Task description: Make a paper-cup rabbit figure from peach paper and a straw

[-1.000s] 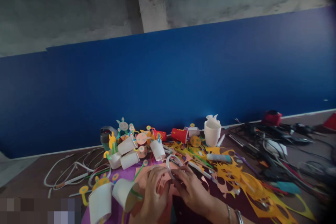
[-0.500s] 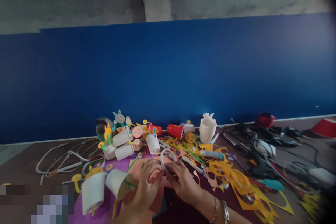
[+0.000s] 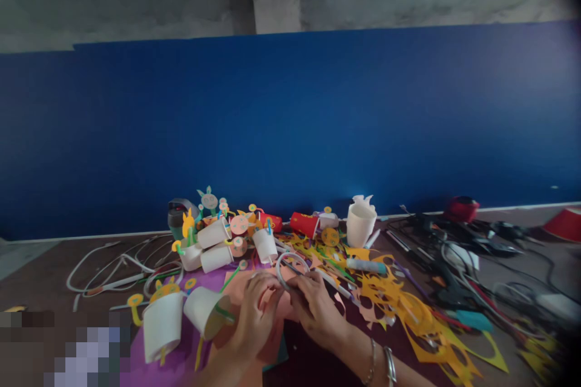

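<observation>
Near the bottom middle of the frame, we see a person's two bare hands close together above a peach paper sheet [image 3: 271, 352], a white ring [image 3: 278, 269] tilted up at their fingertips. The right hand [image 3: 320, 311] has its thumb and fingers closed on the ring's lower edge, which they cover; the left hand [image 3: 255, 311] is curled just beside it, and we cannot make out whether it pinches the ring or anything else, as its own fingers hide the gap. Both forearms are cut off by the bottom edge, coarse blocks blot out the lower left corner, and darkness swallows the upper right one. Right of centre, an upright white cup [image 3: 361, 230] has pale, jagged material [image 3: 363, 201] sticking out of its mouth, too blurred for us to name. At lower left, a tipped white cup [image 3: 200, 308] turns its shadowed mouth toward the left hand, a green strip [image 3: 224, 313] at the rim; whatever lies deeper is lost to us. Behind it, further white cups [image 3: 216, 258] lie on their sides among paper faces, and we find red cups [image 3: 305, 225] toppled near the centre, their insides out of sight
</observation>
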`<state>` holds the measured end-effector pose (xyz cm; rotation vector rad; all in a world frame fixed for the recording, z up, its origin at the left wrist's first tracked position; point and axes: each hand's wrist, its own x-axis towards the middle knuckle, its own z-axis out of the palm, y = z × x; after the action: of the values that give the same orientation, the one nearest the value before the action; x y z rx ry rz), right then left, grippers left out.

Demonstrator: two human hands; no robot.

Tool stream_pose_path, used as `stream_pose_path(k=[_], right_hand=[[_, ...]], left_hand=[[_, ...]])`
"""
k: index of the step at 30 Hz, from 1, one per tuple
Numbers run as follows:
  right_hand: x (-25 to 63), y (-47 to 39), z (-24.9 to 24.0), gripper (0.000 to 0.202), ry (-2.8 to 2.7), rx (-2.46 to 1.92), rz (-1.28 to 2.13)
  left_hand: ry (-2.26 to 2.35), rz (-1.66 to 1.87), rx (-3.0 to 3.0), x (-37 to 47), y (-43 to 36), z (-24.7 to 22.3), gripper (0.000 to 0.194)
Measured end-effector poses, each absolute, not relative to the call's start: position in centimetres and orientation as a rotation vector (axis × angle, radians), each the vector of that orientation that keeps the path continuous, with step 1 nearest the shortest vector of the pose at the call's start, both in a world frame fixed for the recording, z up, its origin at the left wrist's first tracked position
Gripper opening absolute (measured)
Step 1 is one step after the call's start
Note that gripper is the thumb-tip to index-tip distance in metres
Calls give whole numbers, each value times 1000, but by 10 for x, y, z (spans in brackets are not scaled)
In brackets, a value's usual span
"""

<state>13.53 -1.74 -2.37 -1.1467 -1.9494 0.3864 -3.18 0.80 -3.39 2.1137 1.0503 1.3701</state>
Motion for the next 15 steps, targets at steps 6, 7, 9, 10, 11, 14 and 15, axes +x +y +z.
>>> stream_pose_path(k=[6, 7, 9, 10, 11, 14, 15], right_hand=[[135, -16, -24, 14, -1929, -1147, 346], [135, -15, -25, 15, -1932, -1141, 341], [136, -15, -26, 16, -1936, -1122, 334], [136, -15, -27, 18, -1935, -1113, 333], [136, -15, -27, 19, -1931, -1109, 334], [137, -15, -25, 18, -1915, -1123, 341], [138, -16, -24, 18, -1914, -1129, 347]], left_hand=[[1058, 1365, 2028, -29, 7, -36, 11], [1052, 1364, 2016, -29, 7, -37, 12], [1045, 1367, 1995, -29, 7, -37, 11], [1047, 1367, 1994, -29, 7, -36, 11], [1054, 1363, 2003, -29, 7, -35, 11], [1102, 1341, 2066, -29, 6, -30, 13], [1116, 1335, 2088, -29, 5, -28, 14]])
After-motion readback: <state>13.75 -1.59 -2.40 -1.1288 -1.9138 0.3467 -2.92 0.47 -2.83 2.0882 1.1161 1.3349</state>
